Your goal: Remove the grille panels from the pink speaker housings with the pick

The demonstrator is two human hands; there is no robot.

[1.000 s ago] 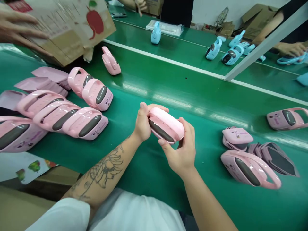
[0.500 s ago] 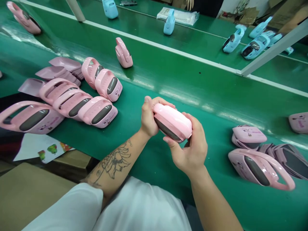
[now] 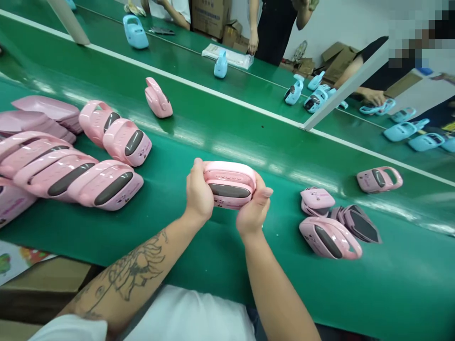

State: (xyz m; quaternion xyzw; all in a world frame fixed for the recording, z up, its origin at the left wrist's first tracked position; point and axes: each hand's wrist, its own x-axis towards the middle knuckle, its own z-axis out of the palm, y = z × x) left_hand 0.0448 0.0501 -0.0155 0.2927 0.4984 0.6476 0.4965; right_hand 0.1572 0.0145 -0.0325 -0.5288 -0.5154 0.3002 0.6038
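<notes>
A pink plastic device (image 3: 229,177) with a loop handle, a row of small buttons and a dark oblong window is held between my two hands above the green worktop. My left hand (image 3: 200,192) grips its left end, fingers behind and thumb up. Round its right end wraps my right hand (image 3: 254,206), with the thumb pointing up and outward. The dark window and a small printed figure below it face me. Left of my hands stand several like devices, the nearest a pink one (image 3: 106,185) with its window toward me.
Pink shells (image 3: 46,109) are stacked at the left. On the right lie a pink device (image 3: 329,237), printed panels (image 3: 317,199) and dark-faced panels (image 3: 357,225). Beyond a white rail (image 3: 199,86), blue devices (image 3: 135,32) stand on another surface, with co-workers behind. A post (image 3: 348,85) rises at right.
The device in my hands has turned, so its window and buttons now face me. My view has shifted right, and my right thumb has come up off the device's front.
</notes>
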